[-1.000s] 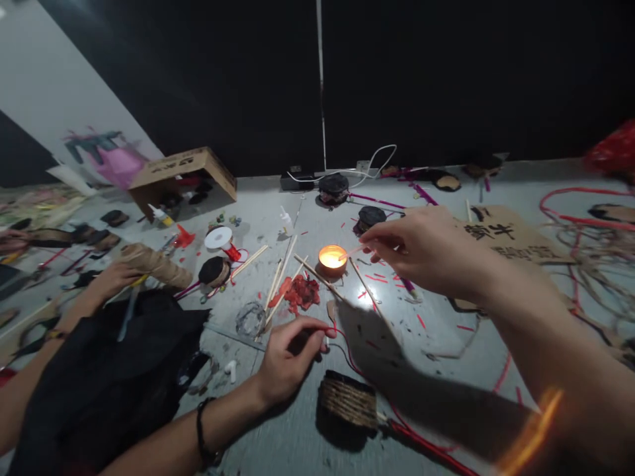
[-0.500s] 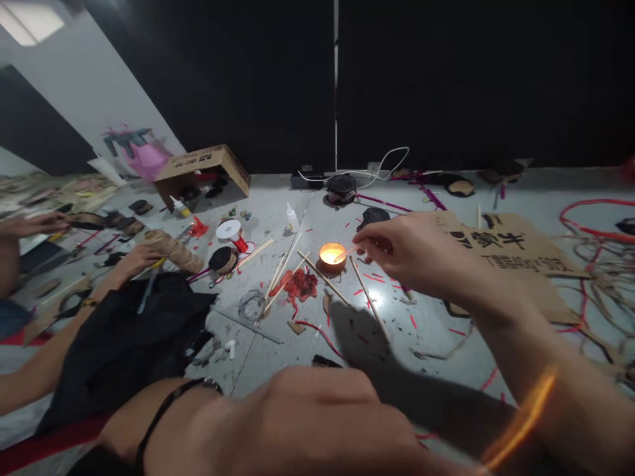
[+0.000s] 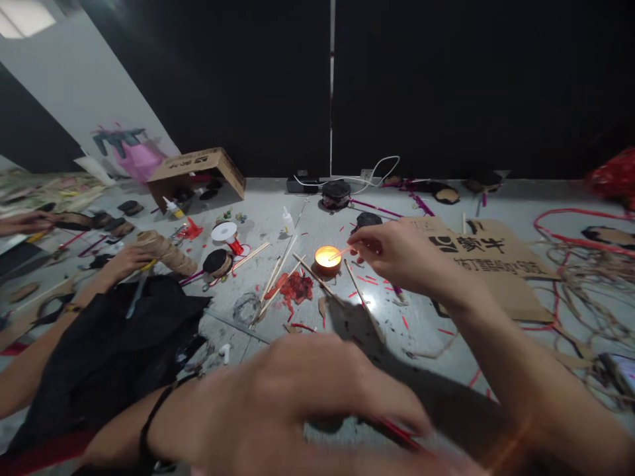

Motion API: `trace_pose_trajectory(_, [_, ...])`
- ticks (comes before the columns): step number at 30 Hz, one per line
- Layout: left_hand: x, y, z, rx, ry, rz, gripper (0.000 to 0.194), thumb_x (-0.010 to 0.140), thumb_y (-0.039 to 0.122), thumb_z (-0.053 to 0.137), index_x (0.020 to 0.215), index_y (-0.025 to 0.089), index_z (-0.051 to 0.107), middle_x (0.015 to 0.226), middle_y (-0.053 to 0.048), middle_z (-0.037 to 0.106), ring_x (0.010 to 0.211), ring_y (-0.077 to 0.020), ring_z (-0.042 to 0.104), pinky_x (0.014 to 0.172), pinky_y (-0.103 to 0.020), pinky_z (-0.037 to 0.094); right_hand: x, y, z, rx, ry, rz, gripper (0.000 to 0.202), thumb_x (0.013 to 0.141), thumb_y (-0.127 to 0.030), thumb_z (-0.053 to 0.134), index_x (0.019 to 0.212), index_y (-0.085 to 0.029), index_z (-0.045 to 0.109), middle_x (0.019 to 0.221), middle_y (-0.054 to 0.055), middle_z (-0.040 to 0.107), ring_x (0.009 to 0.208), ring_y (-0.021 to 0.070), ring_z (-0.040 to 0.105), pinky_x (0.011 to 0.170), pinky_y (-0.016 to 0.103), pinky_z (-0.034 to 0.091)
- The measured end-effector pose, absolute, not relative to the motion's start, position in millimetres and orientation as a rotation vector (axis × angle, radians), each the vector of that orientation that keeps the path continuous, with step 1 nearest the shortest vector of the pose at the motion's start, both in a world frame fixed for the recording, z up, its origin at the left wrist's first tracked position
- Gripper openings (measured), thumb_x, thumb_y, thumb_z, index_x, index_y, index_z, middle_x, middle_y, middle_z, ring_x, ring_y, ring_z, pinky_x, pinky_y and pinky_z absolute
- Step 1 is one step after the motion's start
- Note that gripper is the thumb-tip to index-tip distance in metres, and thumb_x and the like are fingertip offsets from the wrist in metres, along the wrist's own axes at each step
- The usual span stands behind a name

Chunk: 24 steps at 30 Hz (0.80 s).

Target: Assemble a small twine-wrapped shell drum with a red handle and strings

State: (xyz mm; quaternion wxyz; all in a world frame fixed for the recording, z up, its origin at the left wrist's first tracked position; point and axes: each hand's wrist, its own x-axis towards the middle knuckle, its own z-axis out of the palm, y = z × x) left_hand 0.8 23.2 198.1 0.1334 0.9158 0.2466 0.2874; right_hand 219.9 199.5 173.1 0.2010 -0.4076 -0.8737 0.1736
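Note:
My right hand (image 3: 384, 248) is closed in a pinch on a thin, pale pinkish stick (image 3: 342, 253). The stick's tip reaches over the lit candle (image 3: 328, 269), which glows in a small round holder on the floor. Large and smeared by motion, my left hand (image 3: 307, 396) fills the lower middle. Its fingers are curled, and a dark red strip (image 3: 399, 434) shows by its fingertips; what it grips is unclear. Pale sticks (image 3: 320, 281) and a red waxy blot (image 3: 296, 287) lie on the floor near the candle.
Flattened cardboard (image 3: 516, 297) and tangled cord (image 3: 588, 317) lie to the right. A white-topped red spool (image 3: 225, 231), a small white bottle (image 3: 288, 218) and an open carton (image 3: 198, 165) stand behind. Another person's hand (image 3: 124, 261) at left touches a brown twine cone (image 3: 166, 251).
My left hand has shifted slightly, its fingers parting from the palm so a gap shows. My right hand keeps the stick over the candle. The whole view has turned a little to the right.

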Motion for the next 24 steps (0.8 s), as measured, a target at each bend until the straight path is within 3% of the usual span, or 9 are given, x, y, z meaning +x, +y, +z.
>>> trace_pose_trajectory(2, [-8,40,179,2.639,0.667,0.703,0.055,0.102,0.047,0.076,0.148,0.022,0.059,0.135,-0.013,0.075,0.124,-0.0269,0.073,0.114,-0.04,0.059,217,206,169,-1.154,-2.427,0.474,0.025,0.091,-0.017,0.061,0.101,-0.02,0.083,0.085,0.008,0.082,0.074,0.0227,0.07,0.067,0.037,0.043])
trace_pose_trajectory(5, [-23,62,137,2.601,0.691,0.619,0.109,0.079,0.059,0.095,0.166,0.022,0.04,0.156,-0.025,0.059,0.144,-0.0405,0.06,0.119,-0.053,0.055,212,215,162,-1.182,-2.406,0.481,0.028,0.091,-0.016,0.06,0.106,-0.019,0.083,0.089,0.01,0.083,0.076,0.0235,0.071,0.068,0.037,0.044])
trace_pose_trajectory(8, [-33,71,101,2.513,0.661,0.582,0.127,0.072,0.052,0.1,0.172,0.025,0.028,0.159,-0.027,0.056,0.144,-0.0457,0.059,0.119,-0.058,0.055,209,221,155,-1.198,-2.388,0.51,0.028,0.091,-0.017,0.06,0.106,-0.021,0.083,0.091,0.011,0.082,0.079,0.0239,0.071,0.07,0.037,0.044])
trace_pose_trajectory(14, [-45,73,72,2.35,0.688,0.593,0.102,0.079,0.044,0.092,0.165,0.024,0.042,0.139,-0.021,0.067,0.124,-0.0394,0.068,0.108,-0.055,0.06,205,230,141,-1.22,-2.36,0.599,0.023,0.092,-0.02,0.064,0.104,-0.025,0.083,0.091,0.011,0.082,0.082,0.0254,0.07,0.07,0.037,0.043])
trace_pose_trajectory(20, [-51,78,63,2.241,0.66,0.632,0.052,0.083,0.03,0.085,0.131,0.026,0.067,0.117,-0.012,0.073,0.106,-0.0288,0.069,0.095,-0.044,0.06,207,234,138,-1.253,-2.342,0.629,0.022,0.092,-0.019,0.063,0.1,-0.024,0.083,0.093,0.011,0.083,0.081,0.0243,0.072,0.069,0.037,0.042])
trace_pose_trajectory(24, [-50,78,55,2.156,0.733,0.753,0.05,0.083,0.025,0.086,0.13,0.024,0.069,0.115,-0.012,0.072,0.104,-0.0257,0.07,0.09,-0.039,0.061,211,232,144,-1.27,-2.359,0.609,0.022,0.091,-0.02,0.063,0.099,-0.023,0.084,0.091,0.011,0.083,0.079,0.0245,0.072,0.068,0.038,0.042])
